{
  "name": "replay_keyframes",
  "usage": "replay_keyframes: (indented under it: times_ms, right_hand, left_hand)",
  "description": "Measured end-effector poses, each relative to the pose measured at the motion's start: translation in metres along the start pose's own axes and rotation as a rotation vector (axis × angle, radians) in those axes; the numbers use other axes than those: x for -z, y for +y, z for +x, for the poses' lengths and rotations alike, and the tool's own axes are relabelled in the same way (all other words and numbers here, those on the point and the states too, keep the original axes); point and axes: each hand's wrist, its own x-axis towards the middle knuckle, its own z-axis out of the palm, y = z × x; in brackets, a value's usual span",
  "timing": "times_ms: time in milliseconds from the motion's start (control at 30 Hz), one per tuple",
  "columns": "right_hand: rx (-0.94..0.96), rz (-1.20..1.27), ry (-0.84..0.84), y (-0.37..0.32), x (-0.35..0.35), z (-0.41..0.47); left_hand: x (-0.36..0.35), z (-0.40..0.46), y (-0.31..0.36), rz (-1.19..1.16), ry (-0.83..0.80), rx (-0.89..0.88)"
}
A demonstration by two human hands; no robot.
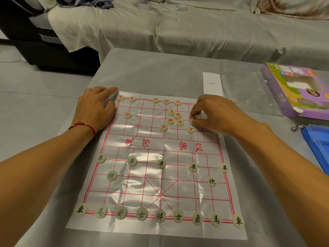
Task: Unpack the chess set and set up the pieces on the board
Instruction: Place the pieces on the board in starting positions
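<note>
A white sheet board (156,177) with red grid lines lies on the table. Black-lettered round pieces (160,216) stand in ordered rows along its near half. Red-lettered pieces (166,101) sit on the far row, and a loose cluster (173,117) lies right of the far middle. My left hand (96,107), with a red cord at the wrist, rests flat on the board's far left corner, index finger stretched out. My right hand (216,116) pinches a red-lettered piece (195,119) between thumb and fingers over the far right part of the grid.
A white paper slip (212,83) lies beyond the board. A clear plastic insert (249,86) and the purple game box (299,90) sit at the right, with a blue lid (318,145) at the right edge. A covered sofa (195,29) runs behind the table.
</note>
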Motion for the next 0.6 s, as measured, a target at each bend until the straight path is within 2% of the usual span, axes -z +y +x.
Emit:
replay_keyframes:
  times_ms: [100,200,333,600]
  right_hand:
    - [0.031,0.054,0.083,-0.013,0.009,0.002]
    - [0.140,0.163,0.128,-0.049,0.016,0.011]
    - [0.297,0.184,0.063,-0.103,0.004,0.031]
    - [0.324,0.125,-0.047,-0.123,-0.009,0.044]
  left_hand:
    - [0.001,-0.001,0.000,-0.002,-0.004,0.007]
    - [0.001,0.000,0.001,0.006,-0.010,0.012]
    - [0.001,-0.001,0.001,0.001,-0.008,0.028]
    - [-0.002,-0.001,0.003,-0.023,0.004,0.027]
